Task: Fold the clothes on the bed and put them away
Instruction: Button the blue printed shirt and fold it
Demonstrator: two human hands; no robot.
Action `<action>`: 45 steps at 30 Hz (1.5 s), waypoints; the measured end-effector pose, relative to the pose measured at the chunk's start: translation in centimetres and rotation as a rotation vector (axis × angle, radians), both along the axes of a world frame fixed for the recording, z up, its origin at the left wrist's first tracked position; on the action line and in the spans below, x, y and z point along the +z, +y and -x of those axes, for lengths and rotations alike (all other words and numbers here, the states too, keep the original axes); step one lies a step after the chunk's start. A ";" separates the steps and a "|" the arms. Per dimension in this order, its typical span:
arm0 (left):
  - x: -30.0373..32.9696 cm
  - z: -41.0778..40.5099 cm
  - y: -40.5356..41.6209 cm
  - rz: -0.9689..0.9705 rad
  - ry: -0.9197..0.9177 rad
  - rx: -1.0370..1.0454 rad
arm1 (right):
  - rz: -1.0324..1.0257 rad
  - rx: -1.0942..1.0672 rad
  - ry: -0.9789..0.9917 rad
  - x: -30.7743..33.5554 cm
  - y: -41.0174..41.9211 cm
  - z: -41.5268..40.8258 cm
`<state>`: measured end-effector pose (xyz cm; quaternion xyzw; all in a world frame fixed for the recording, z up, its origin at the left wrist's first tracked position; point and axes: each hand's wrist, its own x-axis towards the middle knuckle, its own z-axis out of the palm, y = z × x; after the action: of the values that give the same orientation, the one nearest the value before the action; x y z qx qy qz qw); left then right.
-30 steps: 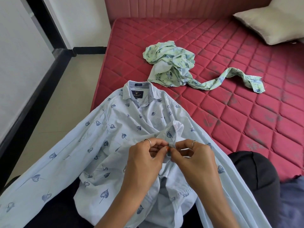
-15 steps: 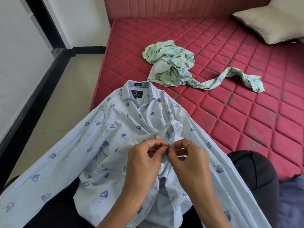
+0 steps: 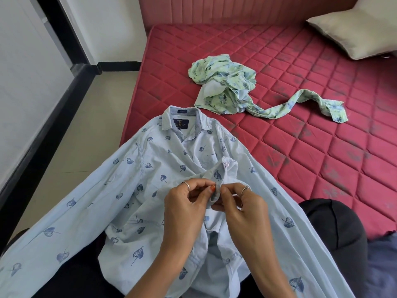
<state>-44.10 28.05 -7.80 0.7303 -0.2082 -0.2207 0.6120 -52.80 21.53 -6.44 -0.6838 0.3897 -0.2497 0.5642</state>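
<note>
Pale-blue shirt placket pinched by left hand, right hand.

hands perhaps slightly lower

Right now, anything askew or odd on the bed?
Green floral garment lies crumpled on the red mattress, one sleeve trailing right. Mattress shows dark smudges. Both hands pinch the blue shirt's front edge.

A home bedroom: red quilted mattress, padded headboard, pillow.
</note>
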 end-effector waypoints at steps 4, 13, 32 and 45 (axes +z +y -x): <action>0.4 -0.2 0.1 -0.010 0.020 -0.010 | -0.081 -0.007 -0.021 -0.4 -0.7 0.0; 0.8 0.0 0.3 -0.017 0.060 -0.044 | 0.026 0.059 0.064 -0.1 -1.7 -0.3; -0.3 -0.1 -0.5 0.125 0.335 0.076 | 0.413 -0.087 0.000 -2.7 2.0 -1.5; -0.9 -1.2 -0.1 0.123 0.456 -0.011 | -0.577 0.083 -0.246 -1.2 -1.2 -0.8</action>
<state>-42.93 27.98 -8.69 0.6217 -0.0816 -0.3700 0.6855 -51.95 20.38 -7.66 -0.4753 0.3450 -0.1866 0.7876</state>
